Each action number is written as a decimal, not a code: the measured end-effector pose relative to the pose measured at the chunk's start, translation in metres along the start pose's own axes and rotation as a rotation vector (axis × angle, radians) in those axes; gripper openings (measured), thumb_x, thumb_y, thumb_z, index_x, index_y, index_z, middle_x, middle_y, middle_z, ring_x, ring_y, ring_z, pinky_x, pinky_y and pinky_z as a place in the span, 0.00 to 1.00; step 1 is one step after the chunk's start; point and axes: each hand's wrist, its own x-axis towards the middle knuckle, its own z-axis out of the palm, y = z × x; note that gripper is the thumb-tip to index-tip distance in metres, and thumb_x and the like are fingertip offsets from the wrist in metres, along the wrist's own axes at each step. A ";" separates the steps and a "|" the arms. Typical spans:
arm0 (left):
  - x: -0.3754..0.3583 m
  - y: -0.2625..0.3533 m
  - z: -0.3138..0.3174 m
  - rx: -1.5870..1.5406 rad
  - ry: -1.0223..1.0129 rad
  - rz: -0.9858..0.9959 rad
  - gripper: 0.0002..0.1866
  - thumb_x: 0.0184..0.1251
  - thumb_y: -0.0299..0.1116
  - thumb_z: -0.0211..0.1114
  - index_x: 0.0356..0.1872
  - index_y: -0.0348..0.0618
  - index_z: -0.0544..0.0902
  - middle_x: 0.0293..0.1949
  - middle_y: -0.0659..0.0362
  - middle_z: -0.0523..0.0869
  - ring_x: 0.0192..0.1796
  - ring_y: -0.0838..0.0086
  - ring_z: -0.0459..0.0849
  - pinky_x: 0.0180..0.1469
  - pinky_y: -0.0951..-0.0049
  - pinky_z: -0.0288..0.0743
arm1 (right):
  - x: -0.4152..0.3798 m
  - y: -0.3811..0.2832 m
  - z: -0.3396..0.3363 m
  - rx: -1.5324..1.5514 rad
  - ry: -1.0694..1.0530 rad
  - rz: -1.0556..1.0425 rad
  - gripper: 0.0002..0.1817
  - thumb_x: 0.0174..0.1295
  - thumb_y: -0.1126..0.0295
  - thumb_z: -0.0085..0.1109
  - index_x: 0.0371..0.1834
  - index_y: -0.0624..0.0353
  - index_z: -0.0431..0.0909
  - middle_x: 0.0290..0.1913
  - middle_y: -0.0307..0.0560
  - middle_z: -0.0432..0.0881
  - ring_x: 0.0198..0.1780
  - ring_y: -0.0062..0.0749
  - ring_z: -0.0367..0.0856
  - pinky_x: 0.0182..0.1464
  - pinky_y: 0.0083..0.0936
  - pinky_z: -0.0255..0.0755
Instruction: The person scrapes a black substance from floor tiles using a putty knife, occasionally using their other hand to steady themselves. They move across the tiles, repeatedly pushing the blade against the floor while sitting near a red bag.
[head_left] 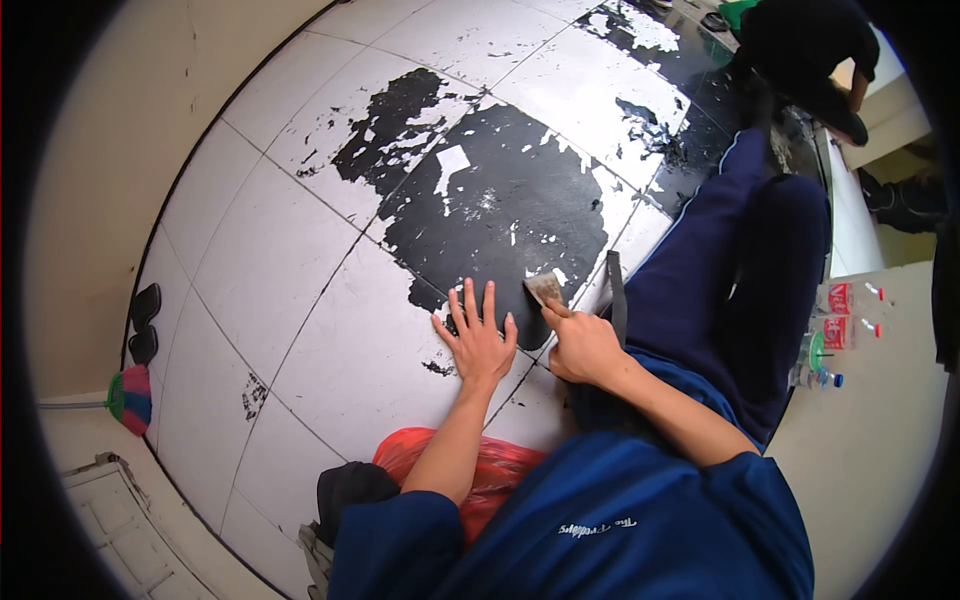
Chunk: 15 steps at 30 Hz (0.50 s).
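A person in a dark blue shirt and trousers sits on a tiled floor, seen from above. The left hand [478, 340] lies flat and released, palm down, fingers spread and pointing away from the body, on a white floor tile [340, 330] at the near edge of a large patch of black coating [490, 210]. Just beside it, the right hand [582, 345] is clenched around the handle of a small flat metal scraper [545, 288], whose worn, pale blade angles forward and down to touch the floor where black meets white. Both forearms reach forward from the body, the right elbow bent.

Close behind the left forearm sits a crumpled red plastic bag [480, 465]. The person's right leg stretches out along the right side of the right hand, closing off that side. To the left of the left hand, bare white tiles run open toward a cream wall, where a pair of black slippers [145, 322] and a colourful broom head [131, 398] lie. Beyond the hands the black patch is flaked, with white chips showing through. Farther off, another person in dark clothing [810, 50] bends over the floor.
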 end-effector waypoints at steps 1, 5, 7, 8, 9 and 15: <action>0.001 0.000 0.001 0.004 -0.001 -0.002 0.36 0.73 0.52 0.53 0.81 0.61 0.59 0.83 0.56 0.51 0.84 0.53 0.44 0.77 0.29 0.31 | 0.005 0.002 0.002 0.004 0.029 -0.008 0.24 0.44 0.72 0.59 0.47 0.72 0.81 0.49 0.64 0.85 0.41 0.61 0.88 0.45 0.50 0.83; -0.001 -0.001 0.001 0.013 -0.006 -0.005 0.36 0.73 0.53 0.53 0.81 0.62 0.59 0.83 0.56 0.50 0.84 0.53 0.44 0.77 0.28 0.31 | 0.007 -0.005 -0.018 -0.024 -0.132 0.007 0.24 0.43 0.71 0.60 0.47 0.70 0.83 0.45 0.64 0.86 0.41 0.61 0.88 0.46 0.49 0.83; 0.000 -0.002 0.001 0.012 0.001 -0.004 0.36 0.73 0.53 0.53 0.81 0.62 0.60 0.83 0.56 0.51 0.84 0.53 0.44 0.77 0.28 0.31 | 0.009 -0.005 -0.022 -0.015 -0.171 0.081 0.26 0.43 0.70 0.60 0.50 0.68 0.84 0.46 0.64 0.87 0.42 0.61 0.88 0.47 0.49 0.83; 0.000 -0.002 0.001 0.009 0.005 -0.002 0.36 0.73 0.52 0.53 0.81 0.62 0.60 0.83 0.56 0.51 0.84 0.53 0.44 0.77 0.28 0.32 | 0.008 -0.004 -0.022 -0.009 -0.193 0.121 0.26 0.44 0.70 0.60 0.51 0.67 0.84 0.46 0.64 0.87 0.42 0.61 0.88 0.48 0.49 0.83; 0.000 -0.001 0.001 0.006 0.011 -0.001 0.36 0.73 0.52 0.53 0.81 0.61 0.60 0.83 0.56 0.51 0.84 0.52 0.45 0.77 0.28 0.32 | 0.010 0.002 -0.014 0.009 -0.116 0.103 0.27 0.43 0.70 0.60 0.51 0.66 0.84 0.45 0.65 0.87 0.43 0.61 0.88 0.49 0.49 0.82; 0.000 -0.002 0.001 0.006 0.029 0.007 0.36 0.73 0.52 0.53 0.80 0.61 0.60 0.83 0.55 0.53 0.84 0.52 0.46 0.76 0.28 0.33 | 0.003 -0.005 -0.032 -0.001 -0.234 0.075 0.27 0.43 0.69 0.60 0.51 0.66 0.85 0.41 0.68 0.87 0.43 0.61 0.88 0.50 0.49 0.82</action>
